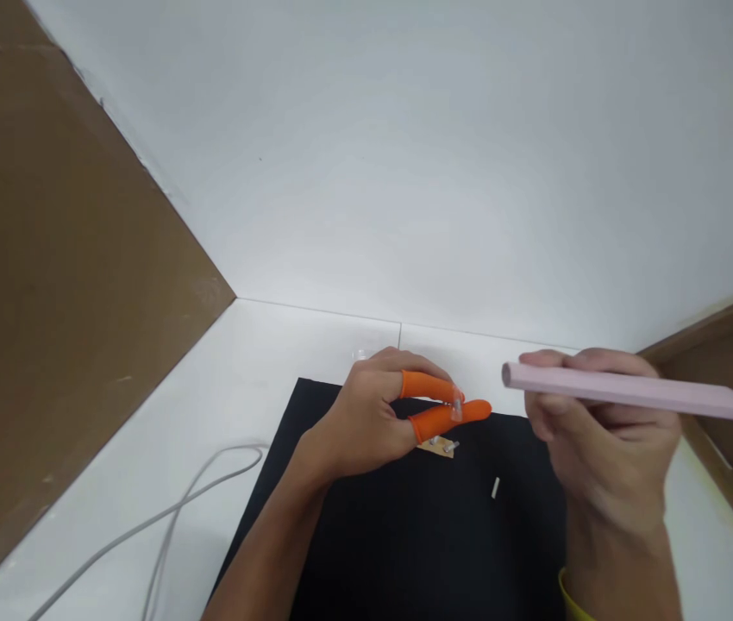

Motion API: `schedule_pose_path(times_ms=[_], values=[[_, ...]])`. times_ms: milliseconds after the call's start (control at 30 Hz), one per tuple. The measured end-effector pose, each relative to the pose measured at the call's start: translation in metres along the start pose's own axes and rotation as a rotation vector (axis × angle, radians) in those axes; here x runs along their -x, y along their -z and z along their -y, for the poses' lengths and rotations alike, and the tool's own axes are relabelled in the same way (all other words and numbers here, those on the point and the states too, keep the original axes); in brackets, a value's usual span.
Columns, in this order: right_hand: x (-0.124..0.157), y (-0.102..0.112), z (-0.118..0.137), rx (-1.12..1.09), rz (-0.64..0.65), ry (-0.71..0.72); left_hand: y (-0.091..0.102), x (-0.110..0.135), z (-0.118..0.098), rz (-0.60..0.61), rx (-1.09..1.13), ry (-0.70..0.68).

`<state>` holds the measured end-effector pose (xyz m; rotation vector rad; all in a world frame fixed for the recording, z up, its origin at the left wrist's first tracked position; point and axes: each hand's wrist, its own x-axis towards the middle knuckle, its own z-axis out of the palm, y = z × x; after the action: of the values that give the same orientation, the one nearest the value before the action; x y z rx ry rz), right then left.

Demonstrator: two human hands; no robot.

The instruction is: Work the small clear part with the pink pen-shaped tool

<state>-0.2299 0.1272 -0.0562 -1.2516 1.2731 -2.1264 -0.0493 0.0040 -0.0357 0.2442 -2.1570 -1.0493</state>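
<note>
My left hand [376, 418] hovers over a black mat [405, 535], its thumb and forefinger in orange finger cots and pinched on a tiny clear part [456, 405]. Just beneath it lies a small tan piece [437, 446] with little metal bits on it. My right hand [599, 431] is closed round a long pink stick [625, 390] that lies level, its blunt end pointing left toward the pinched part. A short white pin [495, 488] rests on the mat between the two hands.
The mat lies on a white tabletop [211, 431] set into a corner of white wall. A brown board [49, 285] stands on the left, a brown edge [729, 466] runs on the right. A grey cable [166, 517] loops across the table at lower left.
</note>
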Motion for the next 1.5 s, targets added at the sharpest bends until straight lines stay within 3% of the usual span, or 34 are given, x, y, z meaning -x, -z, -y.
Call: schedule_pose_path(times_ms=[67, 100, 233, 300, 367, 467, 533, 567, 633, 700, 767, 833, 967, 1033, 1100, 1200, 1267, 1333, 1433, 1500], values=[[0.001, 0.001, -0.003, 0.004, -0.090, -0.002, -0.001, 0.001, 0.000, -0.004, 0.008, -0.004], [0.000, 0.003, -0.002, 0.002, -0.052, 0.002, -0.001, 0.001, 0.000, -0.006, 0.009, -0.001], [-0.008, 0.010, 0.013, -0.055, 0.388, -0.052, 0.001, -0.008, 0.004, -0.009, 0.001, 0.015], [-0.008, 0.009, 0.016, -0.070, 0.438, -0.083, 0.001, -0.009, 0.005, -0.012, 0.001, 0.010], [-0.005, 0.004, 0.011, -0.029, 0.280, -0.042, 0.001, -0.005, 0.006, -0.012, -0.001, -0.003], [0.001, -0.002, -0.004, 0.025, -0.065, 0.022, 0.000, 0.004, 0.006, -0.007, -0.017, -0.007], [0.002, -0.003, -0.009, 0.013, -0.157, 0.053, -0.001, 0.007, 0.006, -0.004, -0.029, 0.001], [0.001, -0.001, -0.008, 0.015, -0.135, 0.056, -0.001, 0.006, 0.006, -0.004, -0.040, 0.002], [-0.002, 0.003, -0.001, 0.036, 0.054, 0.019, -0.001, 0.002, 0.007, -0.015, -0.059, 0.005], [-0.006, 0.007, 0.009, -0.017, 0.363, -0.051, 0.000, -0.004, 0.008, -0.022, -0.061, 0.007], [-0.007, 0.009, 0.014, -0.067, 0.505, -0.097, 0.000, -0.008, 0.008, -0.013, -0.053, 0.008], [-0.005, 0.007, 0.012, -0.051, 0.408, -0.063, 0.000, -0.006, 0.006, -0.004, -0.049, 0.000], [0.002, -0.002, -0.005, 0.035, -0.113, 0.037, 0.000, 0.006, 0.002, 0.000, -0.009, -0.012], [0.003, -0.003, -0.007, 0.022, -0.167, 0.028, 0.000, 0.007, 0.001, 0.003, -0.002, 0.000], [0.000, 0.000, -0.003, 0.019, -0.020, 0.019, -0.001, 0.002, 0.002, -0.004, -0.017, -0.003], [-0.006, 0.007, 0.010, -0.064, 0.418, -0.062, -0.004, -0.010, 0.004, -0.014, -0.033, -0.023], [-0.007, 0.009, 0.014, -0.083, 0.500, -0.077, -0.005, -0.013, 0.004, -0.013, -0.038, -0.018], [-0.004, 0.007, 0.011, -0.035, 0.345, -0.035, -0.005, -0.009, 0.004, -0.008, -0.041, -0.005], [0.003, -0.001, -0.002, 0.036, -0.060, 0.050, -0.002, 0.004, 0.003, -0.009, -0.028, -0.004], [0.004, -0.004, -0.008, 0.010, -0.192, 0.026, 0.000, 0.009, 0.003, -0.008, -0.027, -0.003]])
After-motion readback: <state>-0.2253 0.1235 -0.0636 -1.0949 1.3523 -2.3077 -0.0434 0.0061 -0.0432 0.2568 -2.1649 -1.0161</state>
